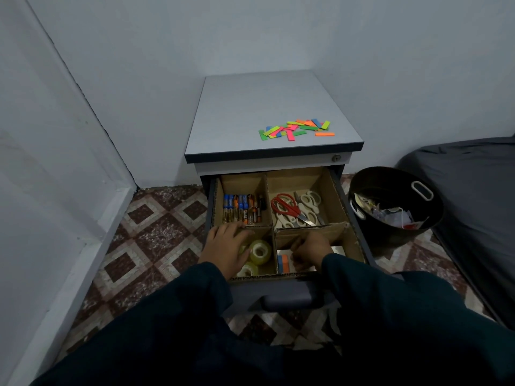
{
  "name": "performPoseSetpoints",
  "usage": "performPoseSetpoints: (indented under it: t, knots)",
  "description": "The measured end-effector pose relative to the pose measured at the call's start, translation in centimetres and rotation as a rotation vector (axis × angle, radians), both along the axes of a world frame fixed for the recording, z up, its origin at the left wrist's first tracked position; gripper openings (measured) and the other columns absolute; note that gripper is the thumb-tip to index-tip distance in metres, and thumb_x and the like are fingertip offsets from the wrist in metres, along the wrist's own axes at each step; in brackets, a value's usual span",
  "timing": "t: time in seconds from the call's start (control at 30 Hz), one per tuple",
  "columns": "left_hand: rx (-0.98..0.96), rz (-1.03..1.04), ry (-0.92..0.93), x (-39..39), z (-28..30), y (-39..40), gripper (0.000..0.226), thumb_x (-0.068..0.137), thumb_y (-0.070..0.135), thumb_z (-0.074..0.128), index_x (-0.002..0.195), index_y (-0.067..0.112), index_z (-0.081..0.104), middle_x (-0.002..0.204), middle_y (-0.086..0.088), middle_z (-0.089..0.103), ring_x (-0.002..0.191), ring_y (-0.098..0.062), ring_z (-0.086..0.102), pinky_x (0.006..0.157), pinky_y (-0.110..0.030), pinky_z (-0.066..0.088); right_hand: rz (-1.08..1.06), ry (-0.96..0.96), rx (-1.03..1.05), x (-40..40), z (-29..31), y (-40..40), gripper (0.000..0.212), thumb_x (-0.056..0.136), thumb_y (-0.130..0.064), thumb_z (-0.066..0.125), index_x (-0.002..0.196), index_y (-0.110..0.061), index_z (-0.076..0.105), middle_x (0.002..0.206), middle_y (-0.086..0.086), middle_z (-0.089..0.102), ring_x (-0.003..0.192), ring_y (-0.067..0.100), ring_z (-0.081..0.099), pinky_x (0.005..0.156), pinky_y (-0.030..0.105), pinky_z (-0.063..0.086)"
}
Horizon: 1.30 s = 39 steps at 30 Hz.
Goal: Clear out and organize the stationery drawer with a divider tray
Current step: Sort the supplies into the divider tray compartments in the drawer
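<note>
Your drawer (pixel 354 207) stands pulled out of the small cabinet (pixel 267 107), and the cardboard divider tray (pixel 331 190) sits inside it, split into four compartments. The far left one holds a row of batteries (pixel 242 208); the far right one holds several pairs of scissors (pixel 296 208), one with red handles on top of white-handled ones.

Your left hand (pixel 224 246) lies over the near left compartment, fingers straight and close together, fingertips touching the cardboard wall between the near and far left sections. Under and just beside it are rolls of clear tape (pixel 260 252).

Your right hand (pixel 310 250) is down in the near right compartment with its fingers curled; you cannot tell from here whether they pinch anything. Just left of it in that compartment lies a small stack of blue and orange sticky tabs (pixel 283 262), with white paper beneath the hand.

On the cabinet top a loose heap of coloured sticky strips (pixel 295 129) lies near the front right. A black bin (pixel 395 204) with paper scraps stands on the tiled floor (pixel 156 240) just right of the drawer.
</note>
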State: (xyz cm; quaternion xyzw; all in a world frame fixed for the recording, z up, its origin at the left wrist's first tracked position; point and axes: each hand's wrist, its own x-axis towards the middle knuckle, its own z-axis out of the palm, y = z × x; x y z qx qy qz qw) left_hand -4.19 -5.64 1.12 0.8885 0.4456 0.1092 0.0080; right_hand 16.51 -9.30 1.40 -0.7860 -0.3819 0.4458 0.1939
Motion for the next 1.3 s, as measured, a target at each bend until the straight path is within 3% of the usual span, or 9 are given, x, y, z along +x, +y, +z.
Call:
performPoseSetpoints:
  t: [0.1, 0.2, 0.43, 0.57, 0.67, 0.87, 0.97, 1.17, 1.3]
  knots:
    - [0.001, -0.001, -0.025, 0.9, 0.9, 0.1, 0.036, 0.081, 0.036, 0.059, 0.114, 0.023, 0.065, 0.117, -0.001, 0.062, 0.107, -0.026, 0.061, 0.092, -0.043, 0.043, 0.008, 0.082, 0.031, 0.4, 1.9, -0.4, 0.017, 0.093, -0.001, 0.051, 0.078, -0.007, 0.053, 0.071, 0.009, 0.06, 0.057, 0.02, 0.059, 0.051, 0.026, 0.054]
    - [-0.072, 0.004, -0.017, 2.4, 1.7, 0.5, 0.043, 0.093, 0.041, 0.05, 0.134, 0.028, 0.048, 0.14, 0.005, 0.043, 0.13, -0.017, 0.038, 0.107, -0.036, 0.022, 0.025, 0.049, 0.079, 1.2, 3.7, 0.0, 0.016, 0.091, 0.002, 0.052, 0.078, -0.008, 0.053, 0.072, 0.01, 0.06, 0.057, 0.019, 0.059, 0.049, 0.027, 0.054]
    - [-0.115, 0.009, -0.044, 5.8, 5.1, 2.4, 0.043, 0.095, 0.041, 0.045, 0.135, 0.028, 0.043, 0.139, 0.007, 0.043, 0.127, -0.015, 0.038, 0.106, -0.034, 0.026, 0.031, -0.004, 0.161, 3.4, 7.9, 2.2, 0.014, 0.088, 0.001, 0.058, 0.079, -0.009, 0.056, 0.078, 0.007, 0.06, 0.064, 0.016, 0.06, 0.048, 0.022, 0.048]
    - [-0.113, 0.025, -0.078, 7.3, 7.5, 4.4, 0.04, 0.095, 0.038, 0.046, 0.133, 0.026, 0.047, 0.135, 0.004, 0.047, 0.125, -0.017, 0.04, 0.104, -0.034, 0.027, 0.057, -0.051, 0.201, 4.6, 10.3, 4.4, 0.003, 0.089, -0.003, 0.057, 0.089, -0.005, 0.058, 0.079, 0.007, 0.061, 0.064, 0.014, 0.06, 0.05, 0.02, 0.049]
    - [-0.094, 0.033, -0.113, 8.2, 9.0, 5.9, 0.039, 0.094, 0.037, 0.049, 0.131, 0.026, 0.048, 0.133, 0.004, 0.05, 0.124, -0.016, 0.042, 0.105, -0.034, 0.029, 0.059, -0.053, 0.22, 5.4, 12.1, 6.2, 0.011, 0.09, -0.004, 0.056, 0.101, -0.003, 0.057, 0.083, 0.007, 0.06, 0.068, 0.015, 0.061, 0.059, 0.023, 0.055]
    - [-0.104, 0.095, -0.183, 9.9, 11.9, 10.1, 0.033, 0.094, 0.033, 0.052, 0.126, 0.024, 0.055, 0.129, 0.001, 0.055, 0.119, -0.019, 0.047, 0.101, -0.034, 0.034, 0.047, -0.108, 0.355, 7.0, 14.7, 9.6, 0.011, 0.088, 0.0, 0.058, 0.081, -0.008, 0.058, 0.078, 0.006, 0.06, 0.067, 0.016, 0.059, 0.064, 0.026, 0.054]
    - [-0.096, 0.154, -0.17, 10.7, 13.1, 12.3, 0.03, 0.095, 0.033, 0.051, 0.122, 0.022, 0.058, 0.126, -0.002, 0.057, 0.116, -0.021, 0.05, 0.098, -0.034, 0.037, 0.031, -0.208, 0.399, 8.3, 15.6, 11.6, 0.004, 0.088, -0.002, 0.061, 0.086, -0.006, 0.061, 0.079, 0.005, 0.06, 0.065, 0.014, 0.057, 0.06, 0.023, 0.052]
    - [-0.129, 0.25, -0.129, 12.0, 14.9, 15.8, 0.025, 0.097, 0.027, 0.049, 0.116, 0.017, 0.062, 0.118, -0.005, 0.061, 0.107, -0.023, 0.055, 0.092, -0.034, 0.044, 0.077, -0.505, 0.503, 10.3, 16.1, 15.9, 0.016, 0.09, -0.009, 0.06, 0.101, -0.002, 0.069, 0.104, 0.014, 0.067, 0.092, 0.024, 0.061, 0.087, 0.033, 0.053]
    - [-0.149, 0.257, -0.096, 13.3, 15.2, 17.4, 0.029, 0.097, 0.03, 0.048, 0.119, 0.016, 0.061, 0.118, -0.005, 0.062, 0.107, -0.022, 0.056, 0.092, -0.032, 0.043, 0.151, -0.608, 0.494, 10.2, 15.8, 18.0, 0.017, 0.09, -0.009, 0.058, 0.103, -0.004, 0.068, 0.107, 0.012, 0.067, 0.1, 0.025, 0.062, 0.085, 0.031, 0.048]
